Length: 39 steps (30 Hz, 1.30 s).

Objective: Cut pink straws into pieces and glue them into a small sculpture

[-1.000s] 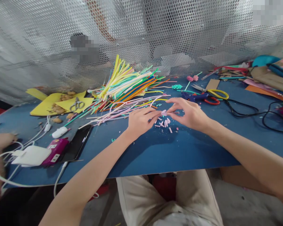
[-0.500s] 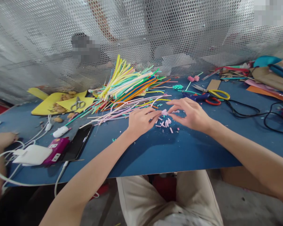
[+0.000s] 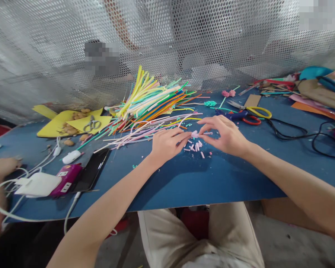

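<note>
My left hand [image 3: 169,143] is closed, its thumb and fingertips pinching one side of a small lilac pipe-cleaner piece [image 3: 194,134]. On the other side my right hand [image 3: 225,134] pinches the same piece between thumb and index finger. A thin lilac stem end pokes out past the right fingertips; the fingers cover part of the piece. Just below the hands, several short cut lilac bits [image 3: 197,146] lie scattered on the blue tabletop [image 3: 167,186]. Behind my left hand lie long lilac pipe cleaners [image 3: 128,139].
A big multicoloured pipe-cleaner bundle [image 3: 153,100] lies behind the hands. Scissors with yellow handles [image 3: 259,112] and blue pliers [image 3: 231,114] sit at right. A phone [image 3: 93,169], magenta power block [image 3: 65,180] and white cables are at left, beside another person's arm [image 3: 0,169]. Perforated metal [image 3: 167,44] rises behind.
Both hands stay almost in place, still pinching the lilac piece. The right fingers shift slightly around it, and the stem end beyond them looks a little straighter.
</note>
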### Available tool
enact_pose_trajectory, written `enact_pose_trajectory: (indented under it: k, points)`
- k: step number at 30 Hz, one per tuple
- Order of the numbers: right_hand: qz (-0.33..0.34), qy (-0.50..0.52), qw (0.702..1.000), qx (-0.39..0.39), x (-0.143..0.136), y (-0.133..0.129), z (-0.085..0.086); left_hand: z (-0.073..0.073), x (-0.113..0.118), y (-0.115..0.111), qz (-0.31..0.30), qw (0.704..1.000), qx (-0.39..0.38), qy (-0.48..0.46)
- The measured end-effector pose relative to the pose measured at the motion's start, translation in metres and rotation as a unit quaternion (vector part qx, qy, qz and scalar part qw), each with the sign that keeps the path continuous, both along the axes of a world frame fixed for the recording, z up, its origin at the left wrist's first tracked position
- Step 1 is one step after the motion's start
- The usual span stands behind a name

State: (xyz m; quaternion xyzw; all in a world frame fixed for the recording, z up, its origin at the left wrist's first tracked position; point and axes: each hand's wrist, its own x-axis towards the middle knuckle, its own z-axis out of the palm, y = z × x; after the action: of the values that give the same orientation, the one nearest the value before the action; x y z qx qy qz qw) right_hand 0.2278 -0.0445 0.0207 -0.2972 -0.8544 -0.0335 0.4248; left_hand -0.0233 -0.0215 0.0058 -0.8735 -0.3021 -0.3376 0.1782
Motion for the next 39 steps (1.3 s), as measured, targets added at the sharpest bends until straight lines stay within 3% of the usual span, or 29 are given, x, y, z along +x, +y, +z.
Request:
enact_pose_trajectory:
  k: [13, 18, 28, 39]
  points:
    - [-0.002, 0.005, 1.000, -0.018, 0.000, 0.002, -0.001, 0.004, 0.003, -0.003, -0.001, 0.999, 0.031, -0.010]
    - [-0.007, 0.016, 1.000, -0.025, 0.000, -0.001, 0.002, 0.001, 0.002, -0.002, -0.004, 1.000, -0.005, -0.021]
    - [-0.061, 0.112, 0.985, -0.120, 0.017, 0.016, -0.001, -0.005, -0.006, 0.012, 0.018, 0.996, -0.077, -0.039]
    - [-0.054, 0.040, 0.975, -0.210, 0.022, 0.029, -0.010, -0.004, -0.010, 0.019, 0.027, 0.995, -0.073, -0.055]
